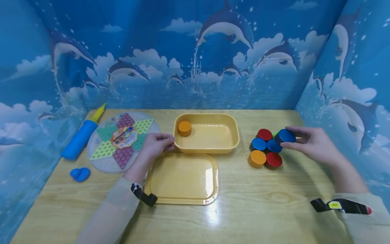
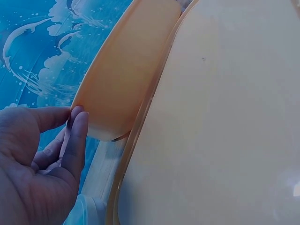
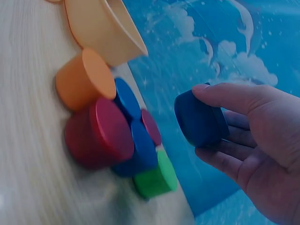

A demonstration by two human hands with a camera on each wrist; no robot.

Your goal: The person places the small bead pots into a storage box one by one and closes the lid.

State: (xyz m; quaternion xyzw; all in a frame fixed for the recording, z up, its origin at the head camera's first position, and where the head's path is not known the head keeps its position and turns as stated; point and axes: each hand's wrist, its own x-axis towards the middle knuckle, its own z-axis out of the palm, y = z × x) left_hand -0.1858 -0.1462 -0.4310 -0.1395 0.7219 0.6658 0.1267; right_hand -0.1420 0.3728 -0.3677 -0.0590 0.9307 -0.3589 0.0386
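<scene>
Between thumb and fingers my right hand (image 1: pixel 317 144) grips a blue cylinder block (image 3: pixel 199 117), lifted above a cluster of similar blocks. In that cluster are an orange block (image 1: pixel 257 158), a red block (image 1: pixel 274 159), a second red one behind, two blue blocks (image 1: pixel 259 144) and a green block (image 3: pixel 157 176), mostly hidden in the head view. At the left end of the yellow box (image 1: pixel 207 150), my left hand (image 1: pixel 156 145) pinches the rim with thumb and forefinger. Inside the box, at its left, lies one orange block (image 1: pixel 184 128).
A yellow lid (image 1: pixel 182 179) lies in front of the box. To the left are a round board with a star pattern (image 1: pixel 123 137), a blue pump with a yellow nozzle (image 1: pixel 80 139) and a small blue piece (image 1: pixel 80 174). A dolphin-print curtain (image 1: pixel 195 67) stands behind the table.
</scene>
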